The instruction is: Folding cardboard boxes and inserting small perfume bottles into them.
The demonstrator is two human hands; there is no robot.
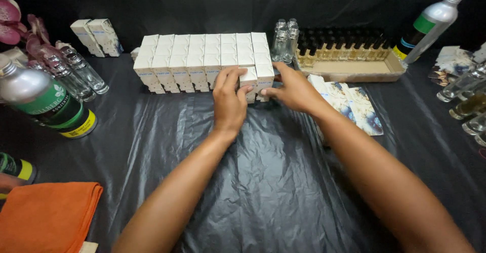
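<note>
Several small white boxes (197,55) stand packed in rows on black plastic sheeting (263,182). My left hand (229,98) grips one white box (249,76) at the front right of the block, fingers over its top. My right hand (293,88) presses the end box (265,73) at the block's right side, thumb and fingers against it. Both hands squeeze the boxes together from the front right corner.
A cardboard tray (349,66) of filled dark-capped vials sits behind right, with empty glass vials (284,38) beside it. Flat printed cartons (354,106) lie under my right forearm. Silver bottles (43,98) (430,23), loose vials (76,71), two boxes (96,36) and an orange cloth (45,215) surround.
</note>
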